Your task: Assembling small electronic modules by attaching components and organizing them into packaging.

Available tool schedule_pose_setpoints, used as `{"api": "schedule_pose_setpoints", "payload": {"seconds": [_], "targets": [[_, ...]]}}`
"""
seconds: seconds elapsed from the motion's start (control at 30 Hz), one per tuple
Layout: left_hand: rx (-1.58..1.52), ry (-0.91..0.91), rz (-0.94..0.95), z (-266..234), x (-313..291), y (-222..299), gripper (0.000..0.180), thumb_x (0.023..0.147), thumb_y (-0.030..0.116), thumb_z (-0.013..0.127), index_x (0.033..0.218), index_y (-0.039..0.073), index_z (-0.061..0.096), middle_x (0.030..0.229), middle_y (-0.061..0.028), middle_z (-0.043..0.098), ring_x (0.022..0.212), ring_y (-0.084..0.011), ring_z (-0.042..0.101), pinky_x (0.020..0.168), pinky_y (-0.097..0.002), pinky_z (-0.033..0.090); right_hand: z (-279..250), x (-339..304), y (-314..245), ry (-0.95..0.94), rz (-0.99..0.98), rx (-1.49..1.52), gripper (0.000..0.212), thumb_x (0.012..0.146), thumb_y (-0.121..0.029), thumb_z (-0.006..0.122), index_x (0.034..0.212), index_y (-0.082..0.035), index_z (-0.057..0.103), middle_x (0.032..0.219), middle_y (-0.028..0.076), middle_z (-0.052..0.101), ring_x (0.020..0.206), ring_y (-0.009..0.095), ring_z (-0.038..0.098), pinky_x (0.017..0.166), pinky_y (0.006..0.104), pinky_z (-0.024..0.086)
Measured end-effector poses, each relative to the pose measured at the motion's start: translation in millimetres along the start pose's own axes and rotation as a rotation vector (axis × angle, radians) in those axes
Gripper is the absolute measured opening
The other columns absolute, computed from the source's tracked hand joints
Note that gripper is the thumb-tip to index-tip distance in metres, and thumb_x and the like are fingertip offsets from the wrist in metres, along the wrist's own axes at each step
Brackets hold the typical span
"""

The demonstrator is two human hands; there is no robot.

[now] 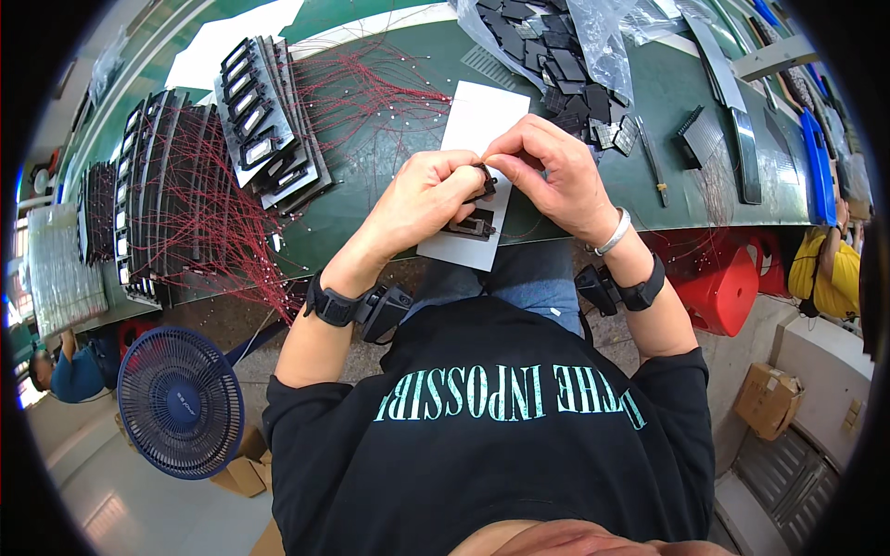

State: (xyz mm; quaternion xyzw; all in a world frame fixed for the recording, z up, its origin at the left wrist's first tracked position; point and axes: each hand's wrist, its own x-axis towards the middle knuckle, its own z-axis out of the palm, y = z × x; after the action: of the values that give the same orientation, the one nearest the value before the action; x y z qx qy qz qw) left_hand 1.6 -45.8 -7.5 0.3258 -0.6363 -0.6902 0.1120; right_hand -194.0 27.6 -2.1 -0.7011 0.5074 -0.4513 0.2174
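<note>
Over a white card (508,107) at the table's front edge, my left hand (422,199) is closed around a small black plastic part (486,183). My right hand (556,176) meets it there, with thumb and forefinger pinched together at the part's upper end. Whatever lies between those fingertips is too small to make out. Just below my left fingers, a second black part with a rectangular opening (473,227) rests on the card.
Left of my hands stand stacked trays (269,120) of black parts with red twisted wires (389,88). A plastic bag of flat black pieces (556,56) lies at the back. Rightward are a thin knife-like tool (654,162) and a red stool (714,292). A blue fan (181,403) stands lower left.
</note>
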Motion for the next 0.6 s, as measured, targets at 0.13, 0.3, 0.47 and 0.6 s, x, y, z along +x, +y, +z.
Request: {"api": "schedule_pose_setpoints", "payload": {"seconds": [0.13, 0.3, 0.47, 0.6], "targets": [[-0.013, 0.025, -0.016, 1.4, -0.6, 5.2, 0.022, 0.095, 0.019, 0.052, 0.087, 0.004, 0.066, 0.062, 0.0055, 0.051, 0.056, -0.0030, 0.043, 0.052, -0.0234, 0.034, 3.2, -2.2, 2.6, 0.018, -0.023, -0.026, 0.006, 0.090, -0.004, 0.070, 0.095, -0.002, 0.067, 0.086, 0.007, 0.062, 0.072, 0.017, 0.059, 0.065, 0.0280, 0.047], [-0.037, -0.021, -0.046, -2.8, 1.2, 2.5, 0.021, 0.099, 0.015, 0.050, 0.093, 0.006, 0.068, 0.066, 0.0067, 0.052, 0.058, -0.0014, 0.043, 0.053, -0.0211, 0.032, 6.8, -3.8, 6.1, 0.034, -0.064, -0.054, 0.006, 0.090, -0.003, 0.068, 0.094, -0.001, 0.064, 0.086, 0.009, 0.060, 0.075, 0.022, 0.059, 0.068, 0.0313, 0.048], [-0.039, -0.004, -0.036, -1.5, 1.7, 4.6, 0.020, 0.099, 0.015, 0.051, 0.091, 0.006, 0.067, 0.066, 0.0072, 0.051, 0.058, -0.0014, 0.043, 0.053, -0.0209, 0.032, 5.8, -3.2, 6.1, 0.043, -0.098, -0.089, 0.006, 0.090, -0.002, 0.067, 0.092, 0.000, 0.062, 0.085, 0.010, 0.059, 0.077, 0.025, 0.058, 0.069, 0.0340, 0.048], [-0.054, -0.003, -0.035, -2.8, 2.4, 4.2, 0.019, 0.099, 0.015, 0.052, 0.089, 0.006, 0.066, 0.065, 0.0078, 0.050, 0.057, -0.0014, 0.043, 0.053, -0.0212, 0.032, 7.4, -4.8, 7.7, 0.055, -0.115, -0.073, 0.005, 0.090, -0.002, 0.067, 0.092, -0.001, 0.063, 0.085, 0.009, 0.059, 0.075, 0.023, 0.057, 0.068, 0.0320, 0.047]]}}
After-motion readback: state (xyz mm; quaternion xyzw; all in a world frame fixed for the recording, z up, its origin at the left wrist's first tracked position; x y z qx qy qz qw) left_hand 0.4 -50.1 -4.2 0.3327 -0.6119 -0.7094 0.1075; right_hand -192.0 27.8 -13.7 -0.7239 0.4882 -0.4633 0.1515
